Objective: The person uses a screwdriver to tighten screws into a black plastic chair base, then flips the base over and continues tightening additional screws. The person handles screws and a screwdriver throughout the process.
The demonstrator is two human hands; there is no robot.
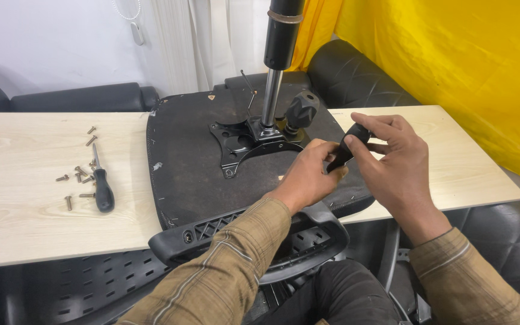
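Observation:
An upturned black chair seat (188, 174) lies across a pale wooden table (25, 198). A black metal plate (236, 144) is fixed to its underside, with a gas-lift cylinder (279, 42) standing up from it and a black knob (301, 109) beside it. My left hand (308, 174) and my right hand (392, 156) meet over the seat's right edge. Both grip a small black handle-like part (347, 147) between their fingers. A black plastic armrest (212, 232) sticks out below the seat, under my left forearm.
A black-handled screwdriver (102, 186) lies on the table's left part among several loose screws (76, 174). Yellow cloth (452, 66) hangs at the right. Black cushions (79, 96) sit behind the table, and a perforated black panel (91, 283) lies below its front edge.

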